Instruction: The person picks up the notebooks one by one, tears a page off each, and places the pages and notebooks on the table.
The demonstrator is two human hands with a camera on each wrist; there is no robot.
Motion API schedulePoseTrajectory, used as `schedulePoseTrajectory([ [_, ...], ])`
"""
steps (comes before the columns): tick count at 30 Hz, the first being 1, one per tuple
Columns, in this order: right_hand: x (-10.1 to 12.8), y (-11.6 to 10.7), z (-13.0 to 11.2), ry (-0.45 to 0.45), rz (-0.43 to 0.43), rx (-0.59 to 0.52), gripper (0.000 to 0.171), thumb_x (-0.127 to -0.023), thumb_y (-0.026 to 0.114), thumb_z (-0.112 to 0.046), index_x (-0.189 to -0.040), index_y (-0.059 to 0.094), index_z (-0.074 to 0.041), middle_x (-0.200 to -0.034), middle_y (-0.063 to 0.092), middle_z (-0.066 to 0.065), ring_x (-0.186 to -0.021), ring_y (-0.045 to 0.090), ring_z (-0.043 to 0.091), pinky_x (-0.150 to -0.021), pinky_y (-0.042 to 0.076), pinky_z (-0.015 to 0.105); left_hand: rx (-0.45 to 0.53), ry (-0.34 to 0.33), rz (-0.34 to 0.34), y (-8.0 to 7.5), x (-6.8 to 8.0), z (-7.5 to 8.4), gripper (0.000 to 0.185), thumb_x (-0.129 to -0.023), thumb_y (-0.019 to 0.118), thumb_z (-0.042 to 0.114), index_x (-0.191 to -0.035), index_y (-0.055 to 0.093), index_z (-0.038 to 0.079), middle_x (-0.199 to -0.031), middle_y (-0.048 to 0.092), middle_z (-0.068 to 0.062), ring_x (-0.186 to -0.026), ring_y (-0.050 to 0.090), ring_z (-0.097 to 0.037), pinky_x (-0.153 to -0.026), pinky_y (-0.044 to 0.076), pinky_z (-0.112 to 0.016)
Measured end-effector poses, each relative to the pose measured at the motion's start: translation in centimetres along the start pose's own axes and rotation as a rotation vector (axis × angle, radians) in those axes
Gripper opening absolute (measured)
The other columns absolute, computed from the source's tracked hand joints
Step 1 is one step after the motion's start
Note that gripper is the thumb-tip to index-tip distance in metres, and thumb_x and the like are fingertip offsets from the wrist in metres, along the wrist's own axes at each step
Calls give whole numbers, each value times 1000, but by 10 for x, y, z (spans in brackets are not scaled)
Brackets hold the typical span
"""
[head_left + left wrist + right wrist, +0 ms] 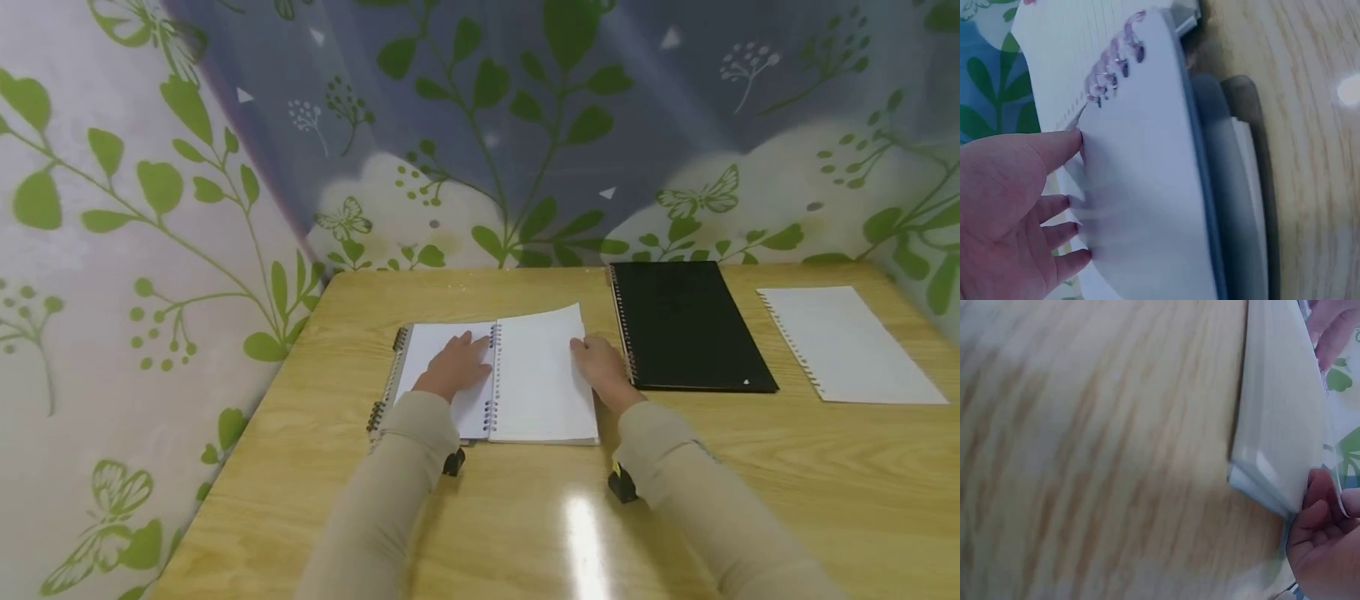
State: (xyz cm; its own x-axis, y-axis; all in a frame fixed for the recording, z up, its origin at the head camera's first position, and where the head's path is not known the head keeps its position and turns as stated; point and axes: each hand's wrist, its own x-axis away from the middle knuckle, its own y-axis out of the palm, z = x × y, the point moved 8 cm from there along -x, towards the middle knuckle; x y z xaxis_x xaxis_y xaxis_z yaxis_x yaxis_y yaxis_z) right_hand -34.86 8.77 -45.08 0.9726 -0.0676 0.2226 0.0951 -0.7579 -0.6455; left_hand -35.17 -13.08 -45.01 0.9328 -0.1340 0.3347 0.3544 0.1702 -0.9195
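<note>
No readable text, label, brand or number anywhere: open notebook (525,375) pages blank, black notebook (686,325) cover plain, loose sheet (847,346) unmarked.

— What sort of place is this?
— A desk corner, a study nook by the look: a wooden table (750,467) with spiral notebooks (517,379) under the hands, boxed in by leaf-and-butterfly printed curtains (150,208) just beyond them.
</note>
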Motion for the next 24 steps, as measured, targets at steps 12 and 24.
schedulePoseTrajectory([
  [12, -1, 4, 4, 2, -28, 14, 30, -98, 33, -29, -90, 46, -3, -81, 40, 9, -76, 41, 22, -62, 33, 30, -24, -39, -42, -1, -5, -4, 57, -94, 45, 42, -146, 24, 32, -155, 12, -7, -141, 13, -32, -109, 23, -53],
  [24, -1, 8, 6, -67, -154, 53, 46, -98, 29, -28, -128, 43, 5, -126, 48, 23, -108, 46, 32, -97, 38, 46, -24, -58, -36, -1, -2, -3, 57, -94, 45, 43, -146, 22, 33, -155, 12, -5, -142, 13, -31, -109, 24, -53],
])
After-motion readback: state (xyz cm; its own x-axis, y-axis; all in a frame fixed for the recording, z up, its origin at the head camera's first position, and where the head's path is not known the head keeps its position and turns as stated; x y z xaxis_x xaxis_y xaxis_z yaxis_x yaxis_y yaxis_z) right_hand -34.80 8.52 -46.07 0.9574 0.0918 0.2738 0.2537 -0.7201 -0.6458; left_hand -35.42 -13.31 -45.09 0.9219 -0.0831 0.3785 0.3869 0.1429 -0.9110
